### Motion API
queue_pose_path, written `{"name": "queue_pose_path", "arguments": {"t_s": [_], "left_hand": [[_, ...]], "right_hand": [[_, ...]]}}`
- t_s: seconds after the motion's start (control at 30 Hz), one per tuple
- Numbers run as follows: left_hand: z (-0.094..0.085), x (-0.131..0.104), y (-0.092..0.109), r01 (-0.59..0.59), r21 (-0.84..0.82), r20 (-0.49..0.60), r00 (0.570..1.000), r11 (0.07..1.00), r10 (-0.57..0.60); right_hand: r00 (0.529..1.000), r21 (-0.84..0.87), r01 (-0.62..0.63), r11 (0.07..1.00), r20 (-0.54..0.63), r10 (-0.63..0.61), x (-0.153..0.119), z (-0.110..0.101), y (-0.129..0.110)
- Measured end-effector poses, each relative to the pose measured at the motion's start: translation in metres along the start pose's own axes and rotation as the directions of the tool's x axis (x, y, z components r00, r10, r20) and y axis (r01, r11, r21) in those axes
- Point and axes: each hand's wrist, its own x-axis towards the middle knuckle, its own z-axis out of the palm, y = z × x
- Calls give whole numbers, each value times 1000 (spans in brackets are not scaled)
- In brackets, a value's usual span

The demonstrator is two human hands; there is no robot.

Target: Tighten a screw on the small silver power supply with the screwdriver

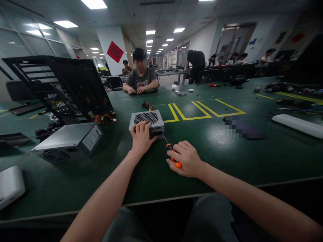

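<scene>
A small grey power supply box (156, 118) with a honeycomb grille on top rests on the green table (141, 181). My left hand (141, 138) lies over its near side, fingers spread on the top and thumb along the front. In my right hand (185, 158) is an orange and black screwdriver (177, 163), its handle between the fingers. The thin shaft points up and left, with its tip at the right front corner of the box; whether it sits in a screw is too small to tell. A bundle of cables (147, 106) lies behind the box.
At the left stand a larger power supply (73, 143) and an open black computer case (83, 90). A white device (11, 186) is at the left edge, a long white object (297, 125) at the right. Across the table sits a person (141, 79). Yellow tape marks the tabletop.
</scene>
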Motion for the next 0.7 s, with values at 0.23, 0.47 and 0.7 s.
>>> {"name": "queue_pose_path", "arguments": {"t_s": [0.23, 0.47, 0.7], "left_hand": [[2, 0, -1, 6, -1, -3, 1000, 1000, -6], [4, 0, -3, 4, 1, -21, 1000, 1000, -4], [3, 0, -2, 26, -22, -10, 1000, 999, -26]], "right_hand": [[1000, -21, -19, 1000, 9, 19, -1, 0, 0], [995, -26, -95, 995, 4, 95, 1, -2, -2], [999, -1, -37, 999, 34, 37, -2, 2, 0]]}}
